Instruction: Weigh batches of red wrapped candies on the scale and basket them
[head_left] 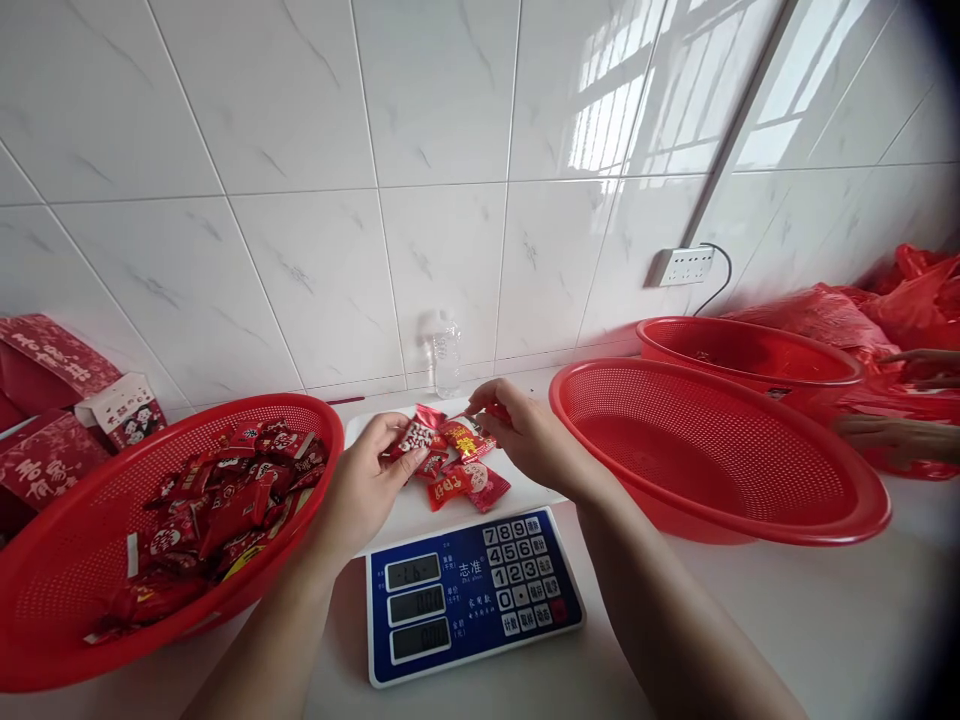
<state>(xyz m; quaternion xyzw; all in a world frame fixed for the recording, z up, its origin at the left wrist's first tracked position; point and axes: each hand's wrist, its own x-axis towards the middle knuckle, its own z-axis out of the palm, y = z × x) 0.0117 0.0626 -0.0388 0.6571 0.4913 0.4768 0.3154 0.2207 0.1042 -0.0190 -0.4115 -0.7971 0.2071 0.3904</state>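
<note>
Several wrapped candies [454, 484], mostly red with some gold, lie in a small heap on the white pan [517, 485] of a digital scale. My left hand [375, 480] grips a red-and-white dotted candy packet [418, 434] between thumb and fingers over the left of the heap. Curled at the heap's right side, my right hand [517, 430] has its fingers pinched together around something red that is mostly hidden. In front of both hands sits the blue keypad panel [472, 590] of the scale, with three small displays.
On the left, a red perforated basket [67, 530] holds many red packets, with printed red boxes [56, 400] behind it. Two more red baskets [675, 460] stand on the right. A clear bottle [447, 355] is by the tiled wall. Another person's hands [896, 440] reach among red bags [840, 315].
</note>
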